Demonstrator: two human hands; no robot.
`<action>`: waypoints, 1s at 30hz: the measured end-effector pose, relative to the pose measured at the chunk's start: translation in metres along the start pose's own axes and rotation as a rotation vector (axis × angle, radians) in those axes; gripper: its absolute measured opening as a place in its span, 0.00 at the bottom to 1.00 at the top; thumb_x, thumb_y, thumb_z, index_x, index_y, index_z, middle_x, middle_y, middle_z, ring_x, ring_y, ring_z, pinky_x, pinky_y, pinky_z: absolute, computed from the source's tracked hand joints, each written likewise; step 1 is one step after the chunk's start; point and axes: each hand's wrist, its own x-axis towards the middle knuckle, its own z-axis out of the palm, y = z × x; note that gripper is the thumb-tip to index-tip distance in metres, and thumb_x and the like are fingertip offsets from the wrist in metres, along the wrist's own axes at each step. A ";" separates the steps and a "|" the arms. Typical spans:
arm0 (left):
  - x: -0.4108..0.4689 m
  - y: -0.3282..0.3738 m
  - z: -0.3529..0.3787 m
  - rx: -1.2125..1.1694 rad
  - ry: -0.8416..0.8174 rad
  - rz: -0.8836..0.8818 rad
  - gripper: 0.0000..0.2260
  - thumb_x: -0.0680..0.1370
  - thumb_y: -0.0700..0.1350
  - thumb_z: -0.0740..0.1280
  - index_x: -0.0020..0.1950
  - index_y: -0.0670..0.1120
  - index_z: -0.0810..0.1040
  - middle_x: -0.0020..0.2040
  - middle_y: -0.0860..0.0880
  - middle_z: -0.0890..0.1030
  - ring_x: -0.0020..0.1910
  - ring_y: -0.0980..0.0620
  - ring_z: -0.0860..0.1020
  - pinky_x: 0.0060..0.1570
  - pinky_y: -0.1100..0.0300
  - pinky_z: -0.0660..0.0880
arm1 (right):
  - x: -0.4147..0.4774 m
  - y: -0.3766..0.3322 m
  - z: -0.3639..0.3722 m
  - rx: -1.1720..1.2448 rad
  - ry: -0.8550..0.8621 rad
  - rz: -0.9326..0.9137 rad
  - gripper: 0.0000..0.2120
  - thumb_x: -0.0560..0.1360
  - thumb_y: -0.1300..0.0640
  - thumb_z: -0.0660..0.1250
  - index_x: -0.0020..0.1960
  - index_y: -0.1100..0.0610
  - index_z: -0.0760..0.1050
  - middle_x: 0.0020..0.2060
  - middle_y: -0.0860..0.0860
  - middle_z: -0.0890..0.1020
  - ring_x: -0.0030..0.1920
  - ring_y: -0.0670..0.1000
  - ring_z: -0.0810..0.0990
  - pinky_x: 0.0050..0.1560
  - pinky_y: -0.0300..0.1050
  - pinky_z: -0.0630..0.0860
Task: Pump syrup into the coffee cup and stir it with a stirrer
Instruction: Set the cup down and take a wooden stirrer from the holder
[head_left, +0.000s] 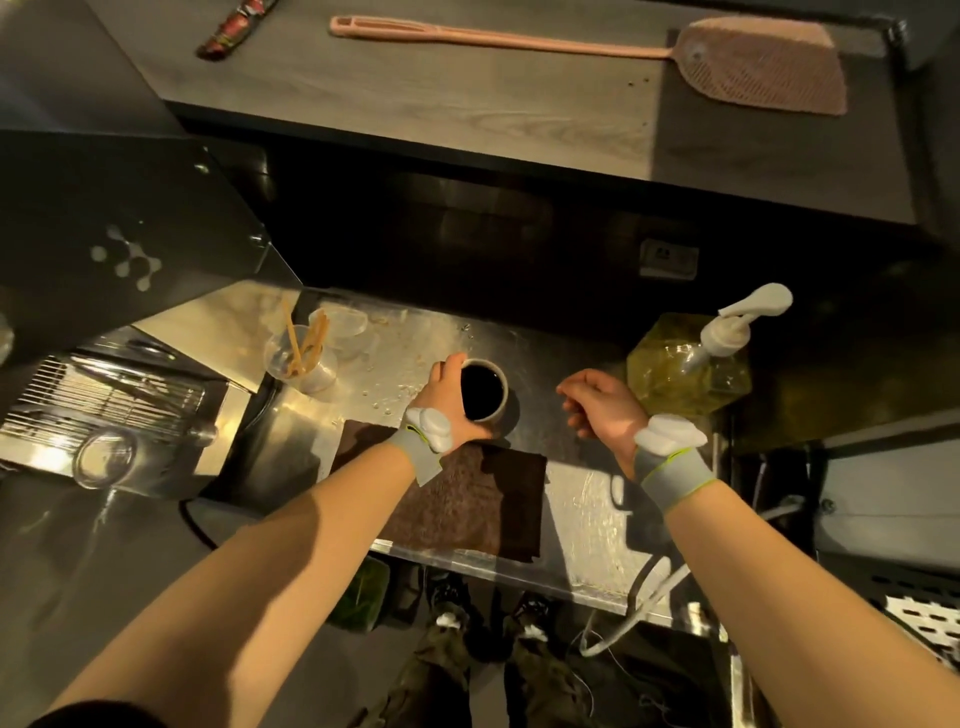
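Note:
A grey coffee cup (493, 397) full of dark coffee stands on the steel counter (582, 519). My left hand (441, 397) wraps around the cup's left side and grips it. My right hand (600, 402) hovers to the right of the cup with loosely curled fingers and holds nothing. Just right of that hand stands a yellowish syrup bottle (675, 369) with a white pump (748, 312). Wooden stirrers (306, 338) stand in a clear plastic cup (298, 364) to the left of the coffee cup.
A dark brown cloth (467, 499) lies on the counter in front of the cup. A coffee machine drip grate (104, 395) with a glass (106, 457) sits at the left. A pink fly swatter (753, 67) lies on the upper shelf. Cables hang below the counter at the right.

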 end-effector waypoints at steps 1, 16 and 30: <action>-0.003 -0.001 -0.001 -0.010 -0.004 -0.010 0.57 0.57 0.59 0.82 0.77 0.50 0.53 0.71 0.41 0.64 0.66 0.37 0.71 0.63 0.41 0.72 | 0.000 -0.003 0.001 -0.016 -0.005 -0.015 0.05 0.79 0.61 0.62 0.46 0.56 0.75 0.32 0.50 0.75 0.27 0.47 0.71 0.23 0.34 0.66; -0.044 -0.041 -0.108 -0.294 0.312 -0.031 0.27 0.73 0.59 0.68 0.68 0.49 0.69 0.59 0.50 0.69 0.56 0.53 0.72 0.54 0.61 0.69 | 0.023 -0.090 0.095 -0.194 -0.178 -0.233 0.09 0.76 0.57 0.63 0.38 0.52 0.73 0.30 0.49 0.76 0.23 0.43 0.73 0.21 0.34 0.68; -0.096 -0.105 -0.145 -0.576 0.454 -0.231 0.03 0.79 0.42 0.67 0.51 0.45 0.78 0.45 0.55 0.78 0.44 0.59 0.75 0.43 0.60 0.69 | 0.070 -0.117 0.223 -0.606 -0.324 -0.317 0.13 0.74 0.49 0.64 0.53 0.56 0.76 0.45 0.56 0.84 0.43 0.58 0.83 0.46 0.53 0.81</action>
